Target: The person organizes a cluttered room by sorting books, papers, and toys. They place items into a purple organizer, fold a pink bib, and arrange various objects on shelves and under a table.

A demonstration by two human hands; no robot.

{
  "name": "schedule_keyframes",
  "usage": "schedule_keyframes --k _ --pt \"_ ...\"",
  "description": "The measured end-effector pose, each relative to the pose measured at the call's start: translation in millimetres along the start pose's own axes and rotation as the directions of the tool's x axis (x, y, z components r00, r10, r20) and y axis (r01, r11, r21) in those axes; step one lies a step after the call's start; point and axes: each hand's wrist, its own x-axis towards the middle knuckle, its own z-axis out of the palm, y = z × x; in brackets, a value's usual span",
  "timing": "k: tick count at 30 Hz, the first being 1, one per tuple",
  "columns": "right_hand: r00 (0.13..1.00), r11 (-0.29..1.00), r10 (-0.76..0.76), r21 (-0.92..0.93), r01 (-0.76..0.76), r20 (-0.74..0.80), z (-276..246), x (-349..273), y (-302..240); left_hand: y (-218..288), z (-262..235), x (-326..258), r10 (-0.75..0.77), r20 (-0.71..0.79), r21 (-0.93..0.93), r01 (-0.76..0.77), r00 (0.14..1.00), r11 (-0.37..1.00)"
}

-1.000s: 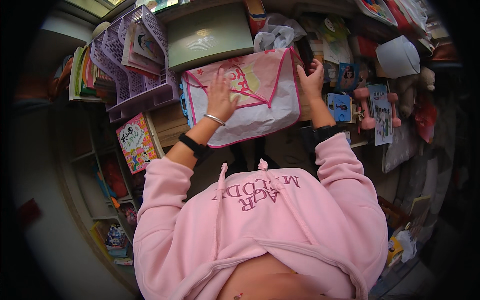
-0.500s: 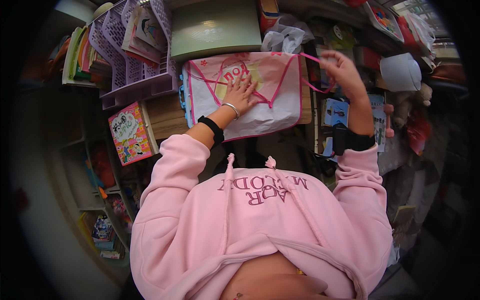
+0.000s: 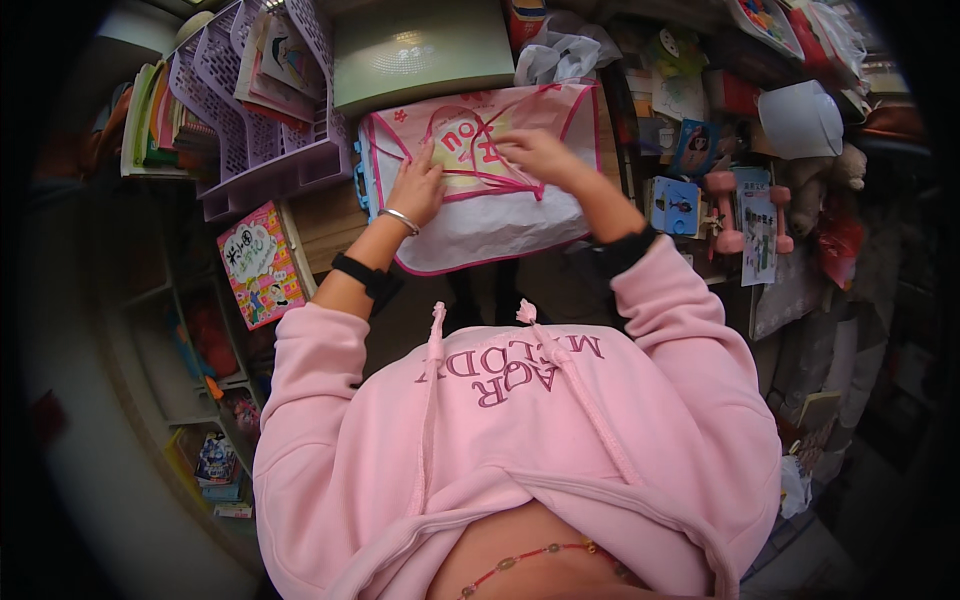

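Note:
A white and pink apron (image 3: 500, 228) with bright pink trim and long thin ties lies folded flat on the wooden table. My left hand (image 3: 417, 188) rests on its left part, fingers stretched out over the cloth. Over the right part, my right hand (image 3: 545, 158) has its fingertips pinched together on a pink tie (image 3: 512, 183), though the fingers partly hide the grip. The tie crosses the printed middle of the apron. A light blue plastic edge (image 3: 362, 185) shows from under the apron's left side.
A pale green box (image 3: 425, 55) stands behind the apron, with a crumpled plastic bag (image 3: 565, 58) beside it. Left are a purple file rack (image 3: 270, 175) and a colourful book (image 3: 262, 265). Pink dumbbells (image 3: 725, 212) and a white cylindrical container (image 3: 800, 120) are at right.
My right hand has come in from beyond the apron's right edge, bringing the pink tie over the cloth. My left hand has slid left, away from the printed middle.

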Motion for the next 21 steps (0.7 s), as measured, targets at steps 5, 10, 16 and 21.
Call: schedule_keyframes --k 5,10,16,21 --pt "0.782 0.910 -0.062 -0.357 -0.212 -0.620 -93.6 -59.6 55.2 16.5 -10.4 -14.7 0.074 -0.135 -0.154 -0.095 0.988 0.983" --pt "0.906 0.936 0.299 -0.093 -0.340 -0.300 -96.8 -74.5 89.3 67.2 19.9 -1.5 0.179 0.050 0.073 -0.182 0.983 0.981" --pt "0.967 0.951 0.247 0.177 -0.255 0.066 -79.8 -85.0 -24.1 63.2 56.1 2.3 0.136 0.028 -0.035 -0.135 0.990 0.990" --pt "0.953 0.934 -0.170 -0.269 0.237 0.250 25.2 -17.4 -78.9 50.5 50.7 -1.9 0.138 -0.054 -0.408 -0.148 0.989 0.901"
